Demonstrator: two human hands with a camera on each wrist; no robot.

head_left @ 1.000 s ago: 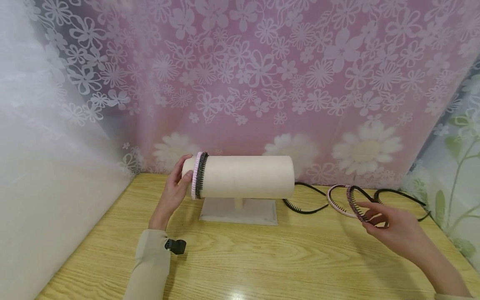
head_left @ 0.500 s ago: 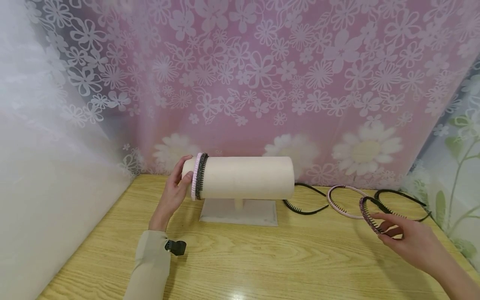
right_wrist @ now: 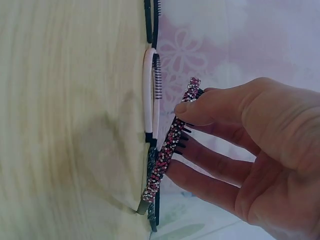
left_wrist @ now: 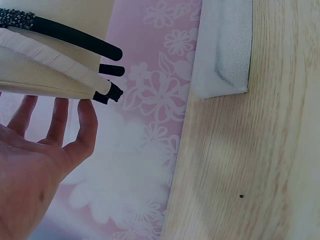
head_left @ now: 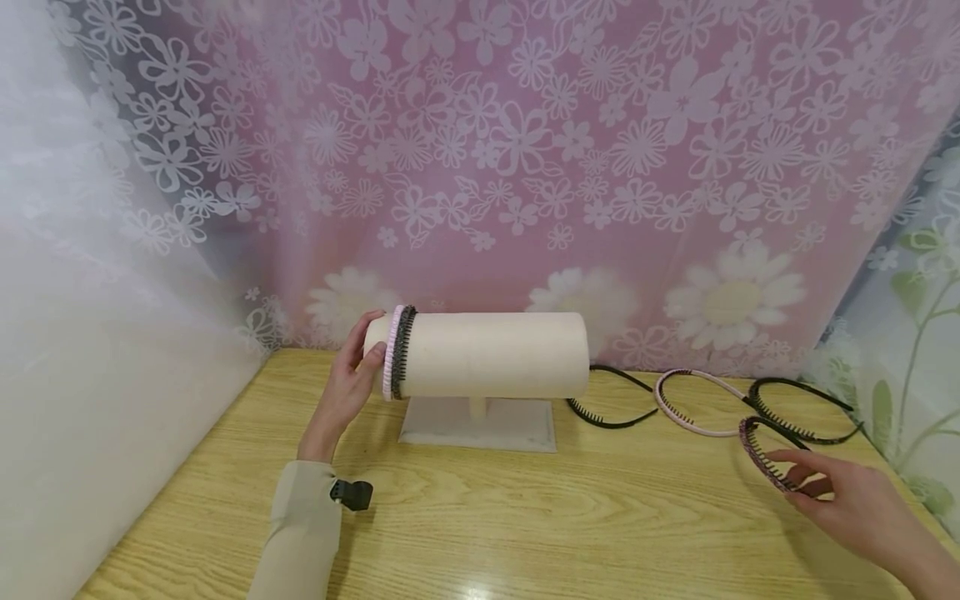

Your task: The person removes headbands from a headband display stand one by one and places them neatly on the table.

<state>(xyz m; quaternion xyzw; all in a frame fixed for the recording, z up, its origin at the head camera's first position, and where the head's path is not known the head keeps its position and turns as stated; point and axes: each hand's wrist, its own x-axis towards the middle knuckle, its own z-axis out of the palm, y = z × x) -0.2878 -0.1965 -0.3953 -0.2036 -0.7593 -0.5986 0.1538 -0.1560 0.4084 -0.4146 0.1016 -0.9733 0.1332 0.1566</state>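
Observation:
A cream padded cylinder (head_left: 495, 354) lies sideways on a post above a grey base (head_left: 480, 435). My left hand (head_left: 348, 387) grips its left end, thumb in front, fingers behind. Just beside the thumb, a pale pink headband (head_left: 392, 354) and a dark sparkly toothed headband (head_left: 403, 352) sit around the cylinder; their tips show in the left wrist view. At the right, my right hand (head_left: 855, 508) pinches a headband (head_left: 757, 454) with black teeth, held above the table; pink, white and dark stones cover that headband (right_wrist: 167, 155) in the right wrist view.
Behind the right hand, a black headband (head_left: 615, 425), a pink headband (head_left: 697, 428) and a dark headband (head_left: 825, 438) lie in a row on the wooden table (head_left: 525, 517). A flowered curtain (head_left: 480, 167) hangs along the back.
My right hand has moved right and nearer the front edge, carrying the stone-covered headband away from the row. My left hand and the cylinder have stayed in place.

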